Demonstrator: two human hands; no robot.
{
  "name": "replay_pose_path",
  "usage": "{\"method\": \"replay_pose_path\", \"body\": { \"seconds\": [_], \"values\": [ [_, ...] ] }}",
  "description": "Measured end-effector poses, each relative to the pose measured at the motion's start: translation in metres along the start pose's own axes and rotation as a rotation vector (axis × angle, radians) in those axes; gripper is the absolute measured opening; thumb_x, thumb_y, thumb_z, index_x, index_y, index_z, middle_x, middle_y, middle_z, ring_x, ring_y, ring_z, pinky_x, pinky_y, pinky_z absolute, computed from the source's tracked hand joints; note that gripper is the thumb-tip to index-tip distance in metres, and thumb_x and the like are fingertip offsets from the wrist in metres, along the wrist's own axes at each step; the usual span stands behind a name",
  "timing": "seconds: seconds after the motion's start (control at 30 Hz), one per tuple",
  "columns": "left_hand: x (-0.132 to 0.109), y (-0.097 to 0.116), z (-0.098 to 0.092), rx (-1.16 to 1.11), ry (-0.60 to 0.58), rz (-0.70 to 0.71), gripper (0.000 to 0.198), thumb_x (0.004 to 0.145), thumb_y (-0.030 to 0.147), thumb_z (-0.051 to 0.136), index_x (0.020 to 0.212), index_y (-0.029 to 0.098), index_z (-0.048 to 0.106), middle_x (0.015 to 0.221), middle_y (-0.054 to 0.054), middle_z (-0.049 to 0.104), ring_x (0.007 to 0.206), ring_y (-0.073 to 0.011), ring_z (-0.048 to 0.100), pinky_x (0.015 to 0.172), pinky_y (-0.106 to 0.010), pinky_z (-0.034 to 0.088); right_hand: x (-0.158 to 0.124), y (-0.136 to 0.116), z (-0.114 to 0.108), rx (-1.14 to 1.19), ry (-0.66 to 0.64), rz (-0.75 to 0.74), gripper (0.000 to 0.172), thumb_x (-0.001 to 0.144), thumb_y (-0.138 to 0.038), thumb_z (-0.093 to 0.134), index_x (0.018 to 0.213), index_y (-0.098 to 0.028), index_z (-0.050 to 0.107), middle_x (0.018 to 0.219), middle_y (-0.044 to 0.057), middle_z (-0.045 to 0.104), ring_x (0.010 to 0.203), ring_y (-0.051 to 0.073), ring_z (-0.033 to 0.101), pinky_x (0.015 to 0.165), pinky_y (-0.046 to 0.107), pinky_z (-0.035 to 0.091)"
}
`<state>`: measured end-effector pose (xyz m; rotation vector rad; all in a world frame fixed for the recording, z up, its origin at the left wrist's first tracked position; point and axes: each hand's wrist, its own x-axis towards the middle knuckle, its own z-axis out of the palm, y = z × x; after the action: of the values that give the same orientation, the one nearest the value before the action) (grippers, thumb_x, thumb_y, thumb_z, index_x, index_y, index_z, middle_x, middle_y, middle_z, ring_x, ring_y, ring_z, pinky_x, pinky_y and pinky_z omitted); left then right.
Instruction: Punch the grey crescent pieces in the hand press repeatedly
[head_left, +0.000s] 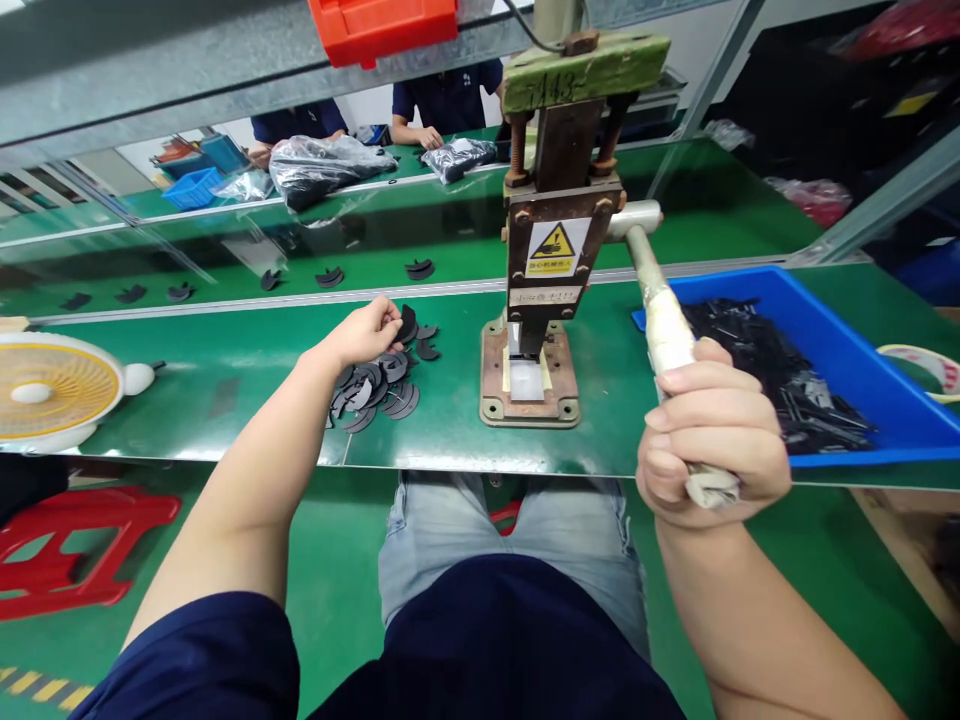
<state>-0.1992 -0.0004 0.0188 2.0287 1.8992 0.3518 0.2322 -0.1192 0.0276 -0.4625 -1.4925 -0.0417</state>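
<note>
My right hand [712, 430] is wrapped round the tape-covered lever handle [667, 325] of a hand press [551, 240], to the right of its column. Between the fingertips of my left hand [371, 330] is a black curved piece [407, 324], partly hidden by the fingers. Just below that hand lies a pile of black curved pieces [375, 390], with a few more beside it. On the base plate [491, 385] of the press, a pale block [526, 382] sits under the ram.
A blue tray [817, 290] of thin black parts stands at right, near a tape roll [926, 370]. At left lies a yellow-and-white fan [67, 390]. Curved pieces [330, 277] are spaced along the far strip. Across the bench, two people sit by plastic bags [322, 165]. An orange bin [382, 25] hangs overhead.
</note>
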Motion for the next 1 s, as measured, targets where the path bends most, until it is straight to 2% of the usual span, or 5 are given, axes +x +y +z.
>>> {"method": "replay_pose_path", "body": {
  "seconds": [0.2,0.4,0.5,0.73,1.0],
  "values": [
    [-0.023,0.044,0.033,0.202,-0.081,0.438,0.035,0.095,0.025,0.061,0.130,0.025,0.064,0.126,-0.010,0.076,0.113,-0.0286,0.074,0.094,-0.037,0.056,0.002,-0.004,-0.002,0.016,-0.039,0.006,0.024,0.092,-0.041,0.070,0.079,-0.025,0.059,0.080,-0.003,0.064,0.097,0.019,0.072,0.114,0.061,0.056],
    [-0.033,0.071,0.077,0.211,-0.037,0.565,0.033,0.096,0.017,0.058,0.128,0.019,0.066,0.111,-0.013,0.076,0.106,-0.0285,0.073,0.090,-0.038,0.056,0.003,-0.006,-0.003,0.009,-0.054,0.030,0.023,0.092,-0.042,0.070,0.079,-0.027,0.059,0.080,-0.004,0.064,0.097,0.019,0.072,0.114,0.062,0.057],
    [-0.034,0.083,0.089,0.019,-0.005,0.482,0.017,0.100,0.030,0.062,0.110,0.021,0.071,0.099,-0.008,0.075,0.092,-0.0242,0.072,0.081,-0.035,0.056,0.002,-0.006,-0.001,0.008,-0.044,0.017,0.023,0.093,-0.041,0.069,0.079,-0.026,0.059,0.079,-0.004,0.063,0.098,0.019,0.072,0.114,0.060,0.056],
    [-0.025,0.095,0.100,-0.590,-0.103,0.043,0.032,0.102,0.054,0.065,0.094,0.023,0.058,0.066,0.001,0.068,0.056,-0.0152,0.063,0.057,-0.027,0.049,0.000,-0.004,0.000,-0.001,-0.023,-0.003,0.022,0.093,-0.042,0.068,0.082,-0.026,0.059,0.080,-0.004,0.063,0.097,0.018,0.071,0.114,0.060,0.056],
    [0.000,0.135,0.104,-0.923,-0.326,-0.088,0.041,0.095,0.049,0.082,0.093,0.020,0.054,0.064,-0.003,0.072,0.053,-0.0133,0.068,0.055,-0.024,0.055,0.001,-0.003,0.002,0.017,-0.027,-0.015,0.022,0.094,-0.041,0.067,0.081,-0.025,0.059,0.080,-0.004,0.063,0.100,0.018,0.072,0.116,0.057,0.056]
  ]
}}
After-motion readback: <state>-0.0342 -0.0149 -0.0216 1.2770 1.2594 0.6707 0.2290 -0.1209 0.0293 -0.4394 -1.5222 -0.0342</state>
